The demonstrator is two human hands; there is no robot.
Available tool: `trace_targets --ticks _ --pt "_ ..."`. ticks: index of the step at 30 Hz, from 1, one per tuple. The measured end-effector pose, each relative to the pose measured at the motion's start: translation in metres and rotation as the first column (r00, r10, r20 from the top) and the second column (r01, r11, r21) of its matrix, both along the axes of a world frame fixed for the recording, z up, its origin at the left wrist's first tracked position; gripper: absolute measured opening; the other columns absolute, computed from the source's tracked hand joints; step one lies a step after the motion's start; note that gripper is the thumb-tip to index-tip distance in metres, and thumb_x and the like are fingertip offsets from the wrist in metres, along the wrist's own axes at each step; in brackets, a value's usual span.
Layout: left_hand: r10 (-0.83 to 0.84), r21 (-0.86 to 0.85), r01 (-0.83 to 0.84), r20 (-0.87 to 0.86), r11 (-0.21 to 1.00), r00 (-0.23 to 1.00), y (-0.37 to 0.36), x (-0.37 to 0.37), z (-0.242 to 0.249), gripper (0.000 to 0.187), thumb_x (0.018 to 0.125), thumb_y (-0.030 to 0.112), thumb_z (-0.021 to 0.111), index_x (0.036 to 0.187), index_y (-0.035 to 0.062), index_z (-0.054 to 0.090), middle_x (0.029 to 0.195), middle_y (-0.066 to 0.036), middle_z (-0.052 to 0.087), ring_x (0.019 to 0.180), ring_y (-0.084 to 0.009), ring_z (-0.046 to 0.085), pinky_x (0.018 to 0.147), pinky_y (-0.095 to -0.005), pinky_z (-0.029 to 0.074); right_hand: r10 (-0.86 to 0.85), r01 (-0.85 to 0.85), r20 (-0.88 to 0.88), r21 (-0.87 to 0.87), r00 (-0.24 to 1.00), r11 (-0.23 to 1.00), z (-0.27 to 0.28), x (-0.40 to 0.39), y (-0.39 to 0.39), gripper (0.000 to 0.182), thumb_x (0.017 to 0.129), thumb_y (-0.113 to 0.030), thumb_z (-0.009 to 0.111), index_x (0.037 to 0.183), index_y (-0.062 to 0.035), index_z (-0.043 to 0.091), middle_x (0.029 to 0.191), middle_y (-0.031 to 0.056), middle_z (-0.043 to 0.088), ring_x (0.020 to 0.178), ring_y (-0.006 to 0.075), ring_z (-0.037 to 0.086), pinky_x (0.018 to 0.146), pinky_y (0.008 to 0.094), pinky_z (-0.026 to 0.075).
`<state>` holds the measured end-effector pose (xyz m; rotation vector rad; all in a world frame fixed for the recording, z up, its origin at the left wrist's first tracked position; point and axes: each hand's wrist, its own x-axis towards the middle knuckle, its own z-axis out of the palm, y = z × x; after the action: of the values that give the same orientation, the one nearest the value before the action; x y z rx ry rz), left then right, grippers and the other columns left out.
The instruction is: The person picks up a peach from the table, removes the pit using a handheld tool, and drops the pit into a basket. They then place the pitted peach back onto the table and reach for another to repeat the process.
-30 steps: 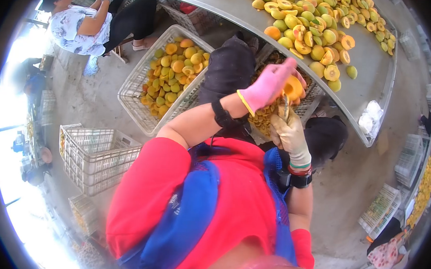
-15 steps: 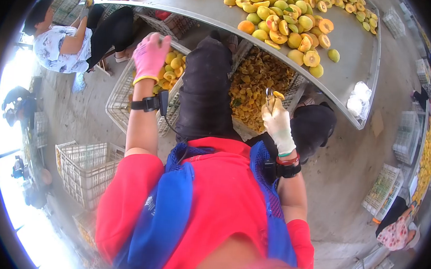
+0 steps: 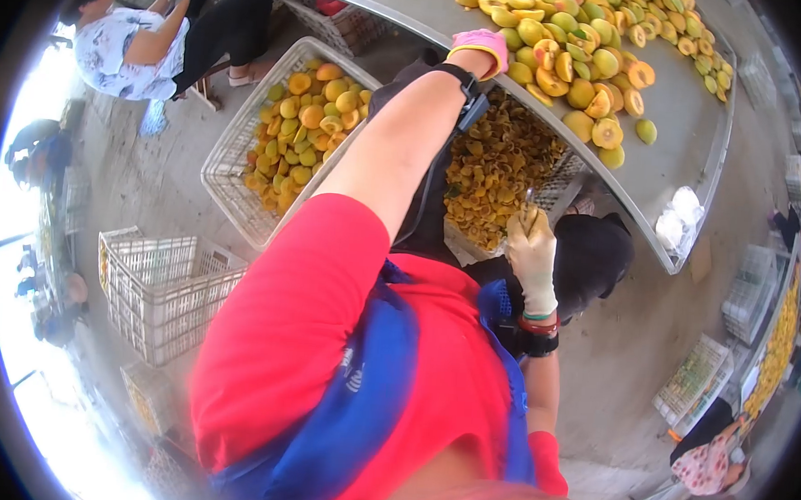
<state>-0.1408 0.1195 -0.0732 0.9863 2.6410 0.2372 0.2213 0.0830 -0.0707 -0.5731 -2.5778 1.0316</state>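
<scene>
My left hand [image 3: 480, 46], in a pink glove, reaches up over the near edge of the metal table [image 3: 687, 138] and rests at the pile of yellow and orange fruit [image 3: 573, 64]; its fingers are curled and mostly hidden. My right hand [image 3: 533, 248], in a white glove, stays low in front of my knee, shut on a small metal tool [image 3: 528, 201] whose tip points up. Below the table edge a white crate [image 3: 500, 165] is full of small orange fruit pieces.
A second white crate [image 3: 243, 142] of halved fruit stands on the floor to the left. Stacked empty crates [image 3: 167, 292] are nearer left. A seated person [image 3: 131, 41] works at the top left, another person [image 3: 706, 461] at the bottom right. A white bag [image 3: 678, 224] lies on the table's end.
My left hand swung from the left crate up to the fruit pile on the table. The right hand stays low with the tool; the fruit piece seen on it earlier is gone.
</scene>
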Motion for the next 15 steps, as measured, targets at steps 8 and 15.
trace_targets --ticks 8,15 --pt "0.062 0.061 -0.066 0.065 0.996 0.996 -0.011 -0.005 0.006 0.056 0.076 0.038 0.073 0.121 0.0050 0.064 0.118 -0.017 0.069 0.111 -0.0326 0.066 0.094 -0.0448 0.052 -0.151 0.181 0.106 -0.411 0.983 0.893 -0.002 -0.005 -0.007 0.005 0.086 -0.001 0.062 0.083 0.0009 0.059 0.075 0.0120 0.052 0.057 0.0273 0.058 0.049 0.0384 0.046" --pt "-0.032 0.687 -0.118 0.201 0.717 0.979 -0.038 0.002 0.003 0.069 0.081 0.041 0.079 0.126 -0.0026 0.050 0.116 -0.019 0.067 0.104 -0.0273 0.067 0.085 -0.0354 0.054 -0.100 0.096 -0.006 -0.231 0.995 0.968 0.006 0.001 -0.005 0.005 0.081 0.001 0.063 0.082 -0.0013 0.058 0.079 0.0118 0.051 0.062 0.0267 0.058 0.051 0.0356 0.047"
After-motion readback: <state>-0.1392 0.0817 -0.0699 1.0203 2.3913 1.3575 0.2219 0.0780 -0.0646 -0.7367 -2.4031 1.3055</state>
